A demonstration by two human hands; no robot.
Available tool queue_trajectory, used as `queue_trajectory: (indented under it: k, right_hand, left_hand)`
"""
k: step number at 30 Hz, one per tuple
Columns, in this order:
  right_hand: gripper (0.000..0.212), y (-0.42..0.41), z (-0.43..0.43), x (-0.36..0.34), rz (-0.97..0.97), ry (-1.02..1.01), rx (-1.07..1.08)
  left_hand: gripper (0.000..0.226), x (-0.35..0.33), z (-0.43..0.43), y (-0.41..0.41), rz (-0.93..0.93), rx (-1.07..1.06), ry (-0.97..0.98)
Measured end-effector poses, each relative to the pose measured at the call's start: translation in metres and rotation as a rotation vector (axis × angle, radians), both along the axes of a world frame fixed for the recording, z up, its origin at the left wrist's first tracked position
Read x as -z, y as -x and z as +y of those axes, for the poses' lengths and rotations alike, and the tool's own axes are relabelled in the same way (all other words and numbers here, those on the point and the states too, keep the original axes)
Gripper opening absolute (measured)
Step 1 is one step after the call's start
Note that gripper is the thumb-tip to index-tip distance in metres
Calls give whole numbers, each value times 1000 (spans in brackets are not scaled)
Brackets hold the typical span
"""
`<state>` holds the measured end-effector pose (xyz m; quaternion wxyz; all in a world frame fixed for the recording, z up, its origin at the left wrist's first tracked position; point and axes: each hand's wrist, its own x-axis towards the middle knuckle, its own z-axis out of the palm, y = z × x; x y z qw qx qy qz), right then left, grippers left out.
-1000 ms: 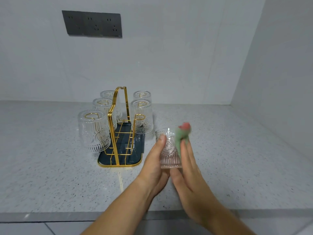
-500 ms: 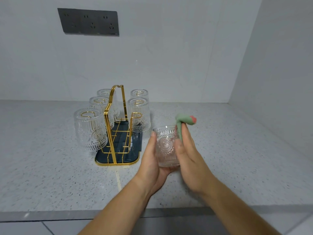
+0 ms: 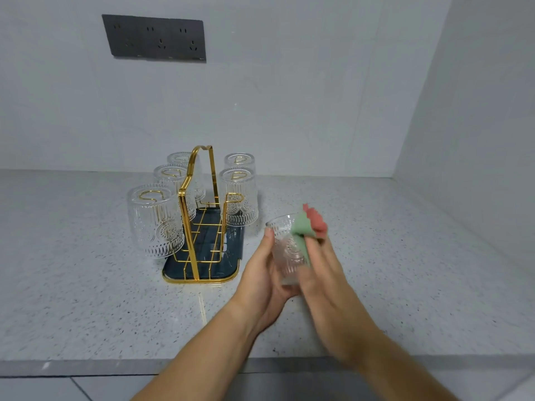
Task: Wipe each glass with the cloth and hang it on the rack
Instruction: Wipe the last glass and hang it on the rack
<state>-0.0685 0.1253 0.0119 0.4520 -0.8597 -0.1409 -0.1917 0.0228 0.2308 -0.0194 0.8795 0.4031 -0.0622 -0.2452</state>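
In the head view, five patterned glasses [image 3: 156,221] already hung upside down on the gold rack [image 3: 199,227], beyond and left of the fingers. The left hand [image 3: 262,273] curled around a sixth glass [image 3: 286,250] above the bench [image 3: 86,285] while the right hand [image 3: 324,273] pinched the cloth [image 3: 307,227] against it. Judging by this, only finishing the wipe and hanging this glass on the free near-right hook [image 3: 236,198] remained.

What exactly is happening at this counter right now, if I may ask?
A person is wiping a patterned glass held upright in the left hand, while the right hand rubs it with a green and red cloth. Five glasses already hang upside down on the gold rack; its near right hook is free.
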Motion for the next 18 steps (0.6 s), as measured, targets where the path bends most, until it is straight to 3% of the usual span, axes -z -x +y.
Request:
queue_trajectory:
  k: [3, 5, 10, 12, 16, 18]
  right_hand:
    - [55, -15, -4, -15, 213, -305, 8]
    - [58, -19, -3, -14, 281, -405, 3]
    - [53, -9, -3, 7, 206, -488, -39]
    - [50, -6, -11, 8, 210, -553, -53]
    - [64, -12, -29, -9, 257, -778, -72]
    - [66, -18, -36, -20, 218, -783, -57]
  left_hand:
    - [70, 0, 2, 1, 11, 13, 29]
    - [70, 1, 2, 5, -48, 0, 8]
    - [102, 0, -1, 6, -134, 35, -110]
    - [97, 2, -1, 6, -142, 30, -116]
    - [82, 6, 0, 10, -262, 62, -169]
    - [76, 5, 0, 11, -304, 90, -192]
